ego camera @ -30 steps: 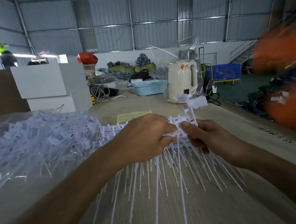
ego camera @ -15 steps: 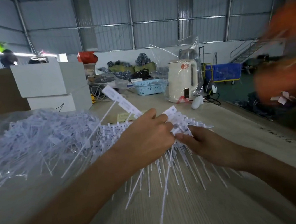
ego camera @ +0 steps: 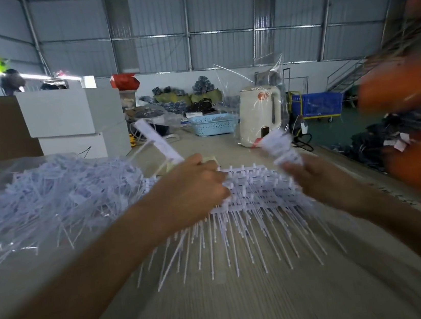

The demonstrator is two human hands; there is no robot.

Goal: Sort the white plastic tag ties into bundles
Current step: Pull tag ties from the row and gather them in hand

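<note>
Warehouse surface [ego camera: 249,301] — left hand [ego camera: 194,185] grips one tag tie [ego camera: 157,142]; right hand [ego camera: 313,175] clamps blurred ties [ego camera: 280,147] above fanned rows [ego camera: 256,190].

No legible text is found; dark marks printed on the table [ego camera: 396,196] at right are blurred.

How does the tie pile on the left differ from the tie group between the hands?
The left pile is a tangled heap, ties pointing every way; the group between the hands is aligned, heads together, tails fanned toward the camera. The left pile lies on clear plastic, untouched; the left hand and right hand are at the aligned group. Both are white plastic ties.
</note>
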